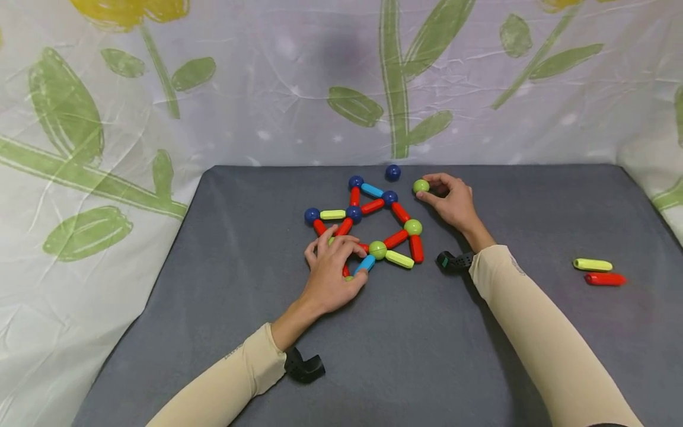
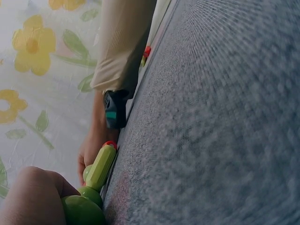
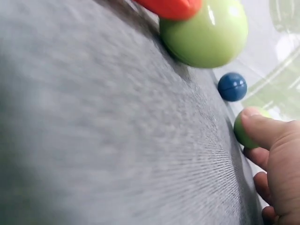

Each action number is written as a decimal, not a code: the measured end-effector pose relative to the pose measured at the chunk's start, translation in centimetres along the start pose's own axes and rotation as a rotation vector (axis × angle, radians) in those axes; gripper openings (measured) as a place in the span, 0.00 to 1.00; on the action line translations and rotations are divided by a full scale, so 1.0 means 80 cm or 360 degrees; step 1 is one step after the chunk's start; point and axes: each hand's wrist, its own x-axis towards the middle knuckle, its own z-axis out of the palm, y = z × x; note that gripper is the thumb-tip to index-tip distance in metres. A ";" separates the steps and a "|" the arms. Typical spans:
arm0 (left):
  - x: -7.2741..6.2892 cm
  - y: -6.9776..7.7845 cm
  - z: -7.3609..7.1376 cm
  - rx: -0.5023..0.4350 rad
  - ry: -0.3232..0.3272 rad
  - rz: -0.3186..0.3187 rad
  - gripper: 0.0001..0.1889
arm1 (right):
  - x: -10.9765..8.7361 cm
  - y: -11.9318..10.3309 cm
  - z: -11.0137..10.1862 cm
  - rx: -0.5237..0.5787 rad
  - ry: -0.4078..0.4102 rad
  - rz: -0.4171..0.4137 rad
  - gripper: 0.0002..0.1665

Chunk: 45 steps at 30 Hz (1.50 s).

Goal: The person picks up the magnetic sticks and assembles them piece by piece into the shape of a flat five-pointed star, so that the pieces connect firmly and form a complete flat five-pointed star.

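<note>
A flat frame of magnetic rods and balls lies on the table, with a dark blue ball [image 1: 354,214] and a green ball [image 1: 377,249] among its joints. My left hand [image 1: 332,276] rests over its lower left corner, fingers spread and touching it, covering part of some red rods and green balls. A light blue rod [image 1: 364,264] shows beside the thumb. Between thumb and fingers, my right hand [image 1: 456,201] pinches a loose green ball [image 1: 421,185] beyond the frame's right side; the right wrist view shows this green ball [image 3: 244,133] near the table surface.
Beside the held ball, a loose dark blue ball [image 1: 392,172] sits at the back edge of the grey table [image 1: 427,356]. A yellow-green rod [image 1: 592,264] and a red rod [image 1: 605,279] lie far right. A flower-patterned cloth [image 1: 299,77] hangs behind.
</note>
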 end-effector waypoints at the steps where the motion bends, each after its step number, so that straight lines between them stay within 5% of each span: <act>1: 0.000 0.000 0.000 0.0002 -0.0001 -0.0011 0.08 | -0.003 -0.001 -0.001 0.0007 -0.0011 -0.0008 0.23; 19: 0.006 0.000 0.003 0.0040 0.0107 -0.0081 0.07 | -0.078 -0.015 -0.016 0.0026 -0.0084 -0.0042 0.22; 25: 0.006 0.001 0.003 0.0022 0.0190 -0.0117 0.07 | -0.101 -0.020 -0.019 0.0029 -0.0184 -0.0165 0.19; 35: 0.005 -0.002 0.000 0.0046 0.0204 -0.0150 0.08 | -0.118 -0.040 -0.012 0.0155 -0.0426 -0.0332 0.18; 45: 0.002 -0.002 -0.001 0.0031 0.0252 -0.0118 0.10 | -0.127 -0.046 -0.001 0.0117 -0.0450 -0.0398 0.22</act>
